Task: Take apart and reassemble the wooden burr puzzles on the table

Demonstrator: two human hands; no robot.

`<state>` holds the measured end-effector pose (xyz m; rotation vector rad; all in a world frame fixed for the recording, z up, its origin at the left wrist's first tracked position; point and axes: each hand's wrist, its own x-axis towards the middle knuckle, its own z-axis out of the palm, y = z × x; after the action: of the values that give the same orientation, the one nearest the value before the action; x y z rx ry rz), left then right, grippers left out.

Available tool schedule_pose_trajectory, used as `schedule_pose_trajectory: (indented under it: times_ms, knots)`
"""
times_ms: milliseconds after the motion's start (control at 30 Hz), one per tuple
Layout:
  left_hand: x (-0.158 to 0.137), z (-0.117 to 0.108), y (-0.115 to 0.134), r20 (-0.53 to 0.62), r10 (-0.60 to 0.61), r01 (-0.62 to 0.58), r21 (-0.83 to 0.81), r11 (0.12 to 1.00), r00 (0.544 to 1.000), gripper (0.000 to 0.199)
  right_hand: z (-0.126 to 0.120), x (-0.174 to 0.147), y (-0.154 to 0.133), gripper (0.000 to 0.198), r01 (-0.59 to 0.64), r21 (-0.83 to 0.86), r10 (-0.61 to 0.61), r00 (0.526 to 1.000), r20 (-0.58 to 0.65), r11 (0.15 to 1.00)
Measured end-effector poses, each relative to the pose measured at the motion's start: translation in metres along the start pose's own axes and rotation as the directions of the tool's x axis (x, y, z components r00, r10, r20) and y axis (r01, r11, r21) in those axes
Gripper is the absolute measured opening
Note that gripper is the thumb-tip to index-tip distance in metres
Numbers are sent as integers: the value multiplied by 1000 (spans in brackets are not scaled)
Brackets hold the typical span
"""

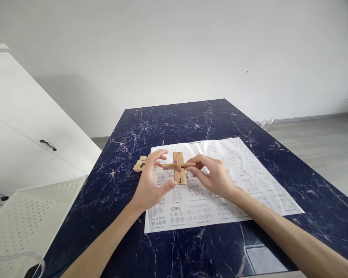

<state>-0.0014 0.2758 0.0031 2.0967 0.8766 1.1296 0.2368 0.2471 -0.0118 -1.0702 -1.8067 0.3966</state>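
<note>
A cross-shaped wooden puzzle (180, 175) is held over the printed sheet, its broad upright piece bearing dark marks and a thinner bar running through it sideways. My right hand (213, 173) pinches the right end of that bar between thumb and fingers. Around the left side of the puzzle, my left hand (152, 185) is spread, thumb and fingers apart; a finger is close to the bar's left end, and contact cannot be made out. Behind the left hand lie pale wooden pieces (139, 165), partly hidden by it.
The white instruction sheet (234, 200), creased and covered in small diagrams, lies on a dark blue marbled table (168, 123). A clear rectangular thing (265, 259) is at the near edge. A white cabinet (26, 112) and a perforated white surface (26, 208) stand at left.
</note>
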Motion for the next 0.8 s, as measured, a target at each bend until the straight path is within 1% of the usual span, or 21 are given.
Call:
schedule_pose_trajectory:
  times_ms: [67,100,133,200,300,533,667,800]
  knots:
    - [-1,0,1,93,14,-9,-52,999,996,99,1,-1,-1,18,23,-12,-23,1000,20,1000]
    - [-2,1,2,129,9,-1,-65,998,992,108,2,-2,-2,18,30,-13,-30,999,31,999]
    - [-3,1,2,155,-3,14,-69,998,988,112,2,-2,-2,18,35,-14,-34,998,46,999]
    - [-4,2,3,182,-44,56,-63,996,982,113,4,-3,-2,18,37,-15,-36,997,73,999]
    - [-6,3,3,173,-84,95,-58,994,981,108,5,-5,-1,19,32,-22,-30,996,89,999]
    - [-4,0,-1,140,-55,54,13,998,989,106,8,-5,-3,25,48,-87,-43,998,54,995]
    - [-4,0,0,142,-36,31,40,999,989,104,8,-4,-5,26,28,-118,-24,999,31,993]
    - [-5,0,0,159,-31,25,39,999,987,104,7,-4,-6,25,10,-104,-6,999,35,995]
